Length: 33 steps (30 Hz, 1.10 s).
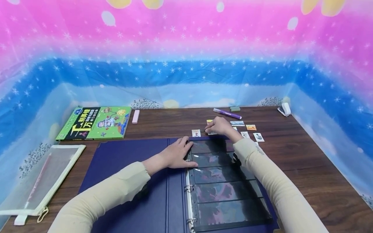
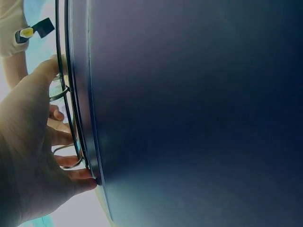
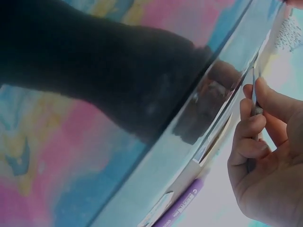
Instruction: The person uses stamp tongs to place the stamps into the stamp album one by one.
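Observation:
A dark blue ring binder (image 1: 137, 191) lies spread on the table, with a black stock page (image 1: 218, 187) of clear pocket rows on its rings. My left hand (image 1: 176, 154) rests with spread fingers at the top of the page, beside the rings; the left wrist view shows this hand (image 2: 42, 137) along the binder's spine. Beyond the binder's top edge, my right hand (image 1: 220, 126) pinches metal tweezers (image 3: 258, 111) between thumb and fingers. The tweezers' tips point left, right at the edge of a small stamp (image 1: 196, 133). Part of another stamp is hidden under the right hand.
More stamps, among them an orange one (image 1: 250, 127), lie right of the right hand. Behind are a purple marker (image 1: 228, 113), a green eraser (image 1: 235, 109) and a white stapler (image 1: 284, 109). A book (image 1: 96, 123), a pink block (image 1: 135, 116) and a mesh pouch (image 1: 48, 178) lie left.

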Motion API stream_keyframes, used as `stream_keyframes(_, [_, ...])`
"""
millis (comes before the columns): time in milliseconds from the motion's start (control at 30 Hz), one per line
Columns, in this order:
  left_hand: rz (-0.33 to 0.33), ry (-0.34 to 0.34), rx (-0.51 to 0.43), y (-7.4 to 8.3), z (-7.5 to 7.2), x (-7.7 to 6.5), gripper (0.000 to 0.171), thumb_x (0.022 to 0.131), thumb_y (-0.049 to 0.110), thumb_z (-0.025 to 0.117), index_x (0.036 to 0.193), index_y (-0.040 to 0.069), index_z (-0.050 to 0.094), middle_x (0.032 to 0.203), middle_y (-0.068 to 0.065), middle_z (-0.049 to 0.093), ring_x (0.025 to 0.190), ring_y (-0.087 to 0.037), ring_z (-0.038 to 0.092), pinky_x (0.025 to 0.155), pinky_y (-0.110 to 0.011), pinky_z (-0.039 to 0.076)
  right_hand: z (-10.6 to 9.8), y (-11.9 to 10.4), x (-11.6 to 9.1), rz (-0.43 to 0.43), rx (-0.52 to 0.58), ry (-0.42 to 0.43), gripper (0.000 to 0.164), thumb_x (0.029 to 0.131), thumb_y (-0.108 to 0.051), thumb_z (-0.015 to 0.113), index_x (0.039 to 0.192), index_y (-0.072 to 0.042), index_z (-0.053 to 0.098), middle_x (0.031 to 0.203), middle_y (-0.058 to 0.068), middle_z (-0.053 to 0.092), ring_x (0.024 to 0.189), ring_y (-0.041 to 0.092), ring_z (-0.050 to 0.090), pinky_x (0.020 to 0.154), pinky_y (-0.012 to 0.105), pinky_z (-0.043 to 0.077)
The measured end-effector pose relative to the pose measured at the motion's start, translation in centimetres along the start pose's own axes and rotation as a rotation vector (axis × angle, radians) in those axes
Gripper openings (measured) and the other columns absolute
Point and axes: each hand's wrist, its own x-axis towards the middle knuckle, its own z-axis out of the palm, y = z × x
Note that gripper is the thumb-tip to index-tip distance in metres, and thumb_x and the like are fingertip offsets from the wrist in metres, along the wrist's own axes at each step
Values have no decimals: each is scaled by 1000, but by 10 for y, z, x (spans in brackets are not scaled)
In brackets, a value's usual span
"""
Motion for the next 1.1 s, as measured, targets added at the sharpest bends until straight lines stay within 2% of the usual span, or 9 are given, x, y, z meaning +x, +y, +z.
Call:
stream_keyframes(333, [14, -7, -7, 7, 3, 1, 92, 81, 72, 46, 147, 11, 26, 154, -18, 17, 140, -33, 28, 107, -45, 36, 1, 5, -2, 35, -10, -25, 18, 86, -28, 64, 97, -18, 75, 109, 6, 71, 82, 16, 61, 66, 27, 38])
stream_keyframes(433, [16, -1, -3, 7, 4, 2, 92, 81, 72, 46, 147, 11, 27, 154, -17, 18, 140, -33, 29, 106, -45, 37, -1, 6, -3, 39, -6, -10, 17, 86, -27, 64, 94, -18, 75, 106, 6, 72, 75, 14, 60, 64, 26, 37])
stream_keyframes(633, [26, 0, -11, 6, 3, 6, 93, 80, 73, 46, 147, 12, 26, 154, -17, 18, 139, -33, 29, 106, -45, 37, -6, 8, -5, 25, -5, 66, 17, 85, -27, 65, 94, -17, 75, 111, 6, 69, 63, 11, 52, 58, 24, 36])
stream_keyframes(700, [32, -7, -21, 5, 2, 7, 96, 77, 75, 47, 147, 12, 26, 153, -18, 18, 139, -33, 28, 106, -45, 37, -8, 9, -5, 13, -5, 102, 19, 85, -28, 65, 96, -16, 75, 112, 6, 68, 68, 11, 56, 60, 23, 38])
stream_keyframes(767, [34, -29, -45, 4, 0, 8, 100, 75, 77, 48, 147, 12, 25, 154, -17, 17, 140, -33, 27, 107, -46, 36, -11, 9, -6, 2, 6, 126, 21, 86, -28, 64, 99, -14, 74, 112, 7, 68, 73, 18, 60, 63, 25, 39])
stream_keyframes(833, [25, -60, -90, 4, -4, 8, 101, 73, 77, 50, 147, 12, 25, 154, -17, 17, 141, -34, 25, 107, -47, 35, -15, 7, -7, 1, 21, 145, 23, 86, -29, 64, 101, -14, 74, 118, 8, 66, 90, 23, 64, 68, 29, 43])
stream_keyframes(967, [-29, -119, -171, 5, -15, 8, 94, 78, 72, 51, 147, 12, 26, 153, -14, 19, 141, -32, 25, 106, -48, 35, -23, 2, -10, -12, 60, 157, 25, 87, -30, 63, 103, -13, 73, 126, 11, 61, 117, 28, 56, 83, 38, 47])
stream_keyframes(1067, [-42, -119, -161, 10, -22, 10, 86, 84, 64, 51, 146, 8, 28, 152, -16, 23, 141, -31, 25, 109, -47, 32, -28, -4, -12, -26, 68, 155, 24, 88, -31, 62, 103, -15, 73, 128, 10, 60, 123, 28, 51, 78, 35, 46])
stream_keyframes(1100, [-37, -111, -144, 13, -23, 11, 85, 85, 61, 50, 146, 7, 28, 151, -17, 24, 141, -32, 25, 111, -46, 30, -30, -5, -13, -28, 72, 154, 23, 88, -31, 62, 103, -16, 73, 131, 9, 59, 118, 31, 54, 71, 32, 45])
